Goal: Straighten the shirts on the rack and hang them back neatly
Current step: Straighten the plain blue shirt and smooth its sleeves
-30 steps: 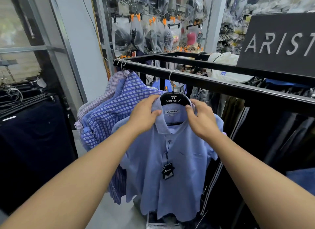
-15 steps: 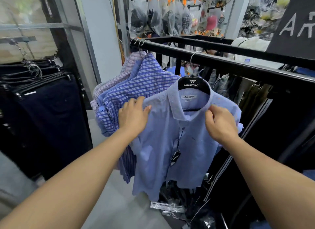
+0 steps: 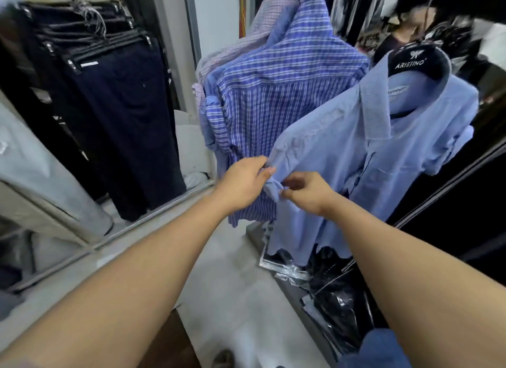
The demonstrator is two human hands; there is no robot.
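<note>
Trousers (image 3: 123,115), dark navy and hung in a row from clip hangers, fill the space well to the left of the grip, with a pale floor (image 3: 235,293) spreading below it. Up and to the right of the grip, the black rack rail (image 3: 471,3) crosses the top corner, only partly in view. From it hangs the light blue shirt (image 3: 364,159), the garment being handled, on a black hanger (image 3: 419,62) printed ARISTINO; its collar sits high above the grip and its hem falls below it. Directly behind and above the grip hangs a blue plaid shirt (image 3: 276,99), touching the light blue one along its near edge, and behind that a paler checked shirt (image 3: 246,39) shows only at its shoulder. Below and right of the grip, clear plastic bags (image 3: 328,291) with dark contents lie on the rack's base.

Both hands meet at the end of the light blue shirt's short sleeve (image 3: 273,188), on the shirt's left side as seen here. The left hand (image 3: 243,184) is closed on the sleeve's edge, thumb and fingers pinching the cloth. The right hand (image 3: 306,192) pinches the same sleeve hem from the other side, its fingertips pressed together on a fold, almost touching the left hand.
</note>
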